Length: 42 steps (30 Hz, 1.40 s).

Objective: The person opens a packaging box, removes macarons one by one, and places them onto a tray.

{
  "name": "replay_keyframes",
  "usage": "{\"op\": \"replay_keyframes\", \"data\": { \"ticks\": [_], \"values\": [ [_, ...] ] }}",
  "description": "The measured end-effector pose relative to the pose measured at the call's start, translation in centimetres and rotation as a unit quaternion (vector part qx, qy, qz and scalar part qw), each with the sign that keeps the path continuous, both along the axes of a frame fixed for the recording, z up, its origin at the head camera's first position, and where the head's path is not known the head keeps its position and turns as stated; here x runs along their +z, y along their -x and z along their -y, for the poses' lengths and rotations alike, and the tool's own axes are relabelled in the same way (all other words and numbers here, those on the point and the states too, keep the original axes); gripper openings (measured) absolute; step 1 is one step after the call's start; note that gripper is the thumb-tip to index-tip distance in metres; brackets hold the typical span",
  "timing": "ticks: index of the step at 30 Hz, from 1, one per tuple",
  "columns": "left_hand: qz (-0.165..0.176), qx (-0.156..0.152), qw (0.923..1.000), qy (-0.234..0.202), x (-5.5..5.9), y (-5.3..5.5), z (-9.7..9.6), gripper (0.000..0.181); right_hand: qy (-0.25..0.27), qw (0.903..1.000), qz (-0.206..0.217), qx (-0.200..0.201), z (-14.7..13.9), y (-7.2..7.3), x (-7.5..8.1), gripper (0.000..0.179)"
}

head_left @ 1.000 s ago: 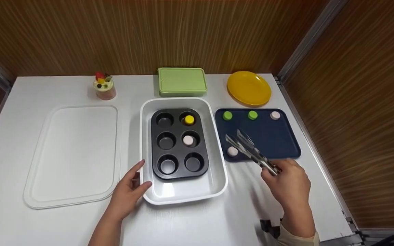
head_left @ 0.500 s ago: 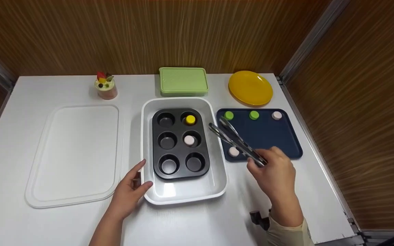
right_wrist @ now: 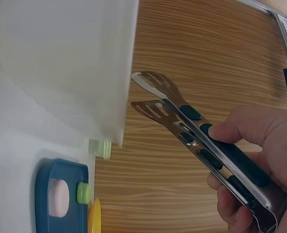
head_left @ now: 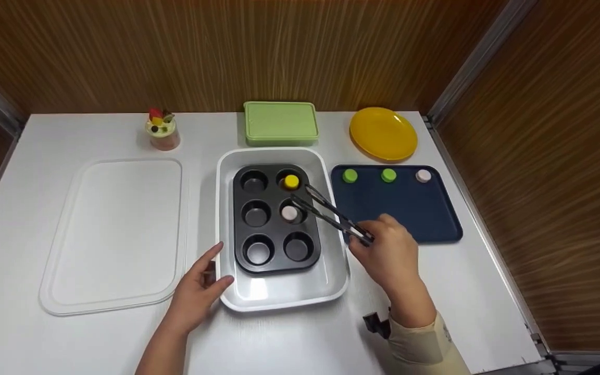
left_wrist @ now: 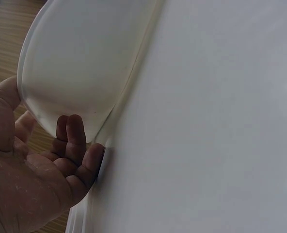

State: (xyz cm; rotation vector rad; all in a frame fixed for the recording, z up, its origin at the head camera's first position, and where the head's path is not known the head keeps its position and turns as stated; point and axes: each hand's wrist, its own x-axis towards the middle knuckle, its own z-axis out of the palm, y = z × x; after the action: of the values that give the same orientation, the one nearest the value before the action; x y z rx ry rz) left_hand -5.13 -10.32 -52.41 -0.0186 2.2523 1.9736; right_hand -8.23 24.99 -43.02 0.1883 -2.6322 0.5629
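My right hand (head_left: 388, 255) grips metal serving tongs (right_wrist: 240, 160) with dark handle pads, thumb on the upper arm. Their slotted tips stand apart with nothing between them. In the head view the tips hover over the right side of a dark muffin tin (head_left: 274, 250), near a pale pink round piece (head_left: 289, 213) in its middle-right cup. A yellow round piece (head_left: 291, 181) sits in the cup behind it. The tin lies in a white basin (head_left: 284, 304). My left hand (head_left: 196, 297) holds the basin's left wall, thumb over the rim, fingers along the outside.
Right of the basin, a navy tray (head_left: 404, 208) carries two green pieces (head_left: 350, 176) and a pink one (head_left: 423, 176). Behind are a yellow plate (head_left: 383, 133), a green lidded box (head_left: 281, 122) and a dessert cup (head_left: 163, 135). A white lid (head_left: 117, 229) lies left.
My right hand has carried the tongs leftward from the navy tray to above the tin. It now hides the pink piece at the tray's near-left corner. My left hand stays put.
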Motion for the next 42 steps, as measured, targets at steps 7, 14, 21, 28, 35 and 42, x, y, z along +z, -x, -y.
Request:
{"op": "replay_keyframes", "data": {
  "ticks": [7, 14, 21, 28, 35, 42],
  "values": [
    [-0.006, -0.001, 1.0000, 0.005, 0.0, 0.0, -0.1, 0.071, -0.013, 0.9994, 0.031, 0.004, 0.9, 0.6, -0.3, 0.015],
    [-0.011, 0.002, 0.9999, 0.006, 0.2, 0.1, -0.1, 0.070, -0.031, 0.9979, 0.057, 0.010, 1.3, 1.0, -0.5, 0.015],
    [-0.008, -0.001, 1.0000, 0.004, 0.1, 0.2, 0.0, 0.071, -0.034, 0.9963, 0.078, 0.012, 1.4, 1.2, -0.6, 0.014],
    [-0.008, -0.001, 0.9999, 0.006, 0.2, 0.1, -0.1, 0.071, -0.049, 0.9944, 0.094, 0.008, 1.7, 1.5, -0.7, 0.009],
    [0.002, 0.004, 0.9998, 0.019, -0.1, 0.1, -0.2, 0.071, -0.057, 0.9931, 0.103, 0.000, 2.0, 2.0, -0.8, 0.004],
    [-0.002, 0.004, 0.9998, 0.018, -0.2, 0.1, -0.2, 0.071, -0.062, 0.9922, 0.108, 0.000, 2.1, 2.4, -1.2, 0.004]
  ]
}}
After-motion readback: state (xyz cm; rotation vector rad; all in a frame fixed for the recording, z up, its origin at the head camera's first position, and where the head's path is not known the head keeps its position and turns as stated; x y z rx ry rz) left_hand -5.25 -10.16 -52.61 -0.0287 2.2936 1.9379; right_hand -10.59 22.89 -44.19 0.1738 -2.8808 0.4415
